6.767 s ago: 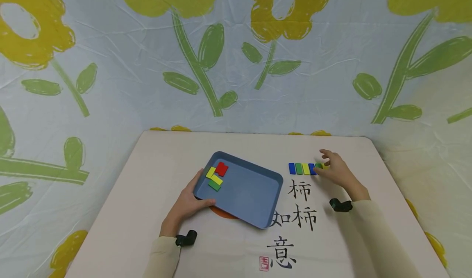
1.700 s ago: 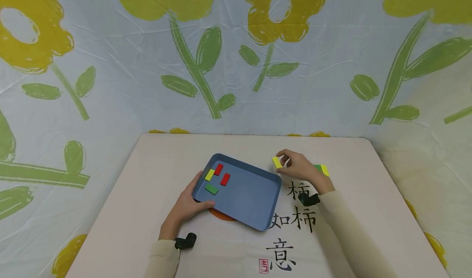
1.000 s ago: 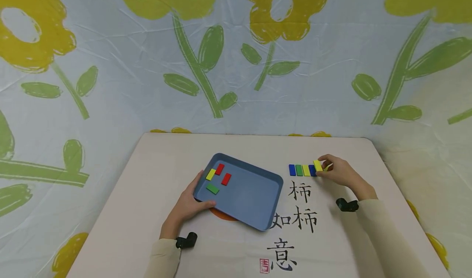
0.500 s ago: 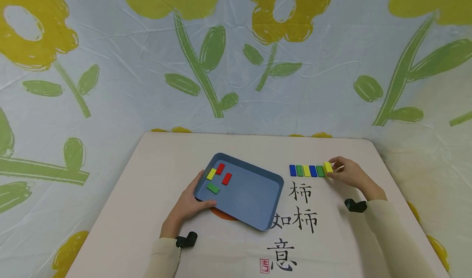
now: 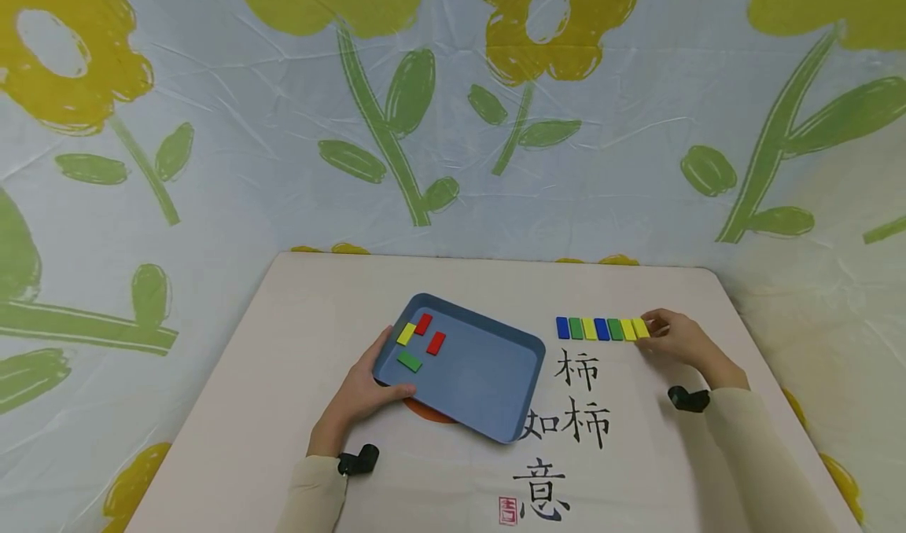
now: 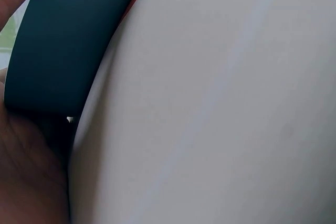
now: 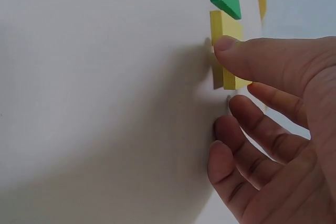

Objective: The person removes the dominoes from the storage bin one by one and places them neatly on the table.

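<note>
With thumb and index finger my right hand (image 5: 681, 340) pinches a yellow block (image 5: 640, 328) at the right end of a row on the table. In the right wrist view this yellow block (image 7: 229, 80) sits slightly raised against the neighbouring yellow block (image 7: 216, 24), its thumb-side edge covered. Going left, the row continues with green (image 5: 615, 329), blue (image 5: 602, 329), yellow, green and blue blocks. My left hand (image 5: 364, 387) grips the left corner of a blue-grey tray (image 5: 474, 376), thumb over the near rim. Two red blocks (image 5: 436, 343), a yellow block (image 5: 406, 334) and a green block (image 5: 409, 361) lie in it.
Black brush characters (image 5: 585, 423) and a red seal (image 5: 507, 510) mark the pale tabletop (image 5: 233, 407) below the row. An orange printed shape (image 5: 428, 413) shows partly under the tray. A flower-printed cloth (image 5: 248, 163) hangs behind the table.
A yellow block has left the tray; my right hand has carried it rightward along the row and lowered it beside the last yellow one. The red blocks in the tray now lie apart.
</note>
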The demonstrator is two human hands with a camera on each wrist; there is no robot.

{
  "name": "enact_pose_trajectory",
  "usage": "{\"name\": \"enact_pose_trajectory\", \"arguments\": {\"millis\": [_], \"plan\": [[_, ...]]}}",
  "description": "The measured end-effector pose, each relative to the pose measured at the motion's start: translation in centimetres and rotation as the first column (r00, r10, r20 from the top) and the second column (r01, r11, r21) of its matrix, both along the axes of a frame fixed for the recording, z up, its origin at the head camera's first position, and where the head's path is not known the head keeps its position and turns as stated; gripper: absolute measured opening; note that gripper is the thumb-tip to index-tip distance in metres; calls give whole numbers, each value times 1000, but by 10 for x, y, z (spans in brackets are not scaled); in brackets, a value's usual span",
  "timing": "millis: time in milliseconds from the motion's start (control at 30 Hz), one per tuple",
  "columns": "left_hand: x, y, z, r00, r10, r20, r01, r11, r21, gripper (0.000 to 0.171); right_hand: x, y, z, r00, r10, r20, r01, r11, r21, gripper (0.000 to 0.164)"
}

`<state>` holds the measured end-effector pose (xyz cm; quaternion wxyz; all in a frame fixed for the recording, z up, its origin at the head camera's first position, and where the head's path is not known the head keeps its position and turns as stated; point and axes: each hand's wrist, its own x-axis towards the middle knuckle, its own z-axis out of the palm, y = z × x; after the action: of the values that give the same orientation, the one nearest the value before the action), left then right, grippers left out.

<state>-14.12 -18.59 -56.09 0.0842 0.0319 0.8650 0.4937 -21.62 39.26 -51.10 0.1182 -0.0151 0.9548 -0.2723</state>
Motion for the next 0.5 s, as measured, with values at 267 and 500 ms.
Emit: {"name": "enact_pose_trajectory", "arguments": {"millis": [267,500], "plan": [[1,0,0,1000,0,-1,0,1000,19,114,0,4,-7,1000,-6,-13,6,1000,13,60],[1,-1,-3,1000,0,-10,0,1000,16,114,-2,4,-8,1000,-7,-18,7,1000,12,61]]}}
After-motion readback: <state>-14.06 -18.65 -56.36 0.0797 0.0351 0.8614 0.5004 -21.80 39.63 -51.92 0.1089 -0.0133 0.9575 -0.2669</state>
